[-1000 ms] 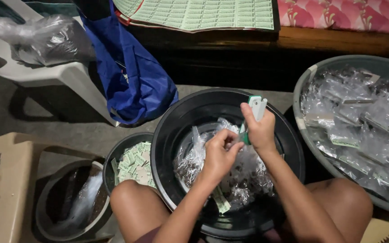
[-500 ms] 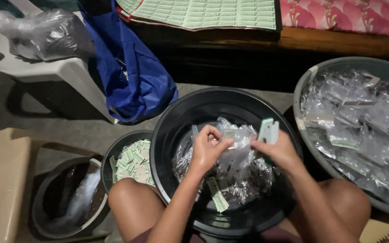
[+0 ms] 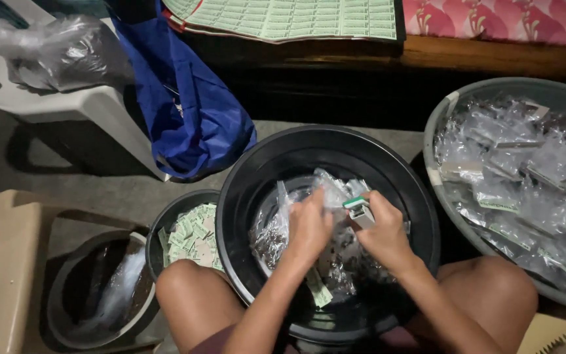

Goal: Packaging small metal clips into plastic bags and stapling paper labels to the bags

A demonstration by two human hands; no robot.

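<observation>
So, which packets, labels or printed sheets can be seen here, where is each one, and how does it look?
Clear plastic packets: in the black basin, under both hands, crinkled.
Small stapler: in the right hand, green and white.
Paper labels: small dark bowl left of the basin, pale green slips.
Filled packets: grey tub, right.
Printed sheets: top, pale green grid.

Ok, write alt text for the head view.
Both hands work over a round black plastic basin of clear plastic packets: the left hand grips a packet, the right hand holds a small green-and-white stapler-like tool. A grey tub of filled packets sits right.
</observation>
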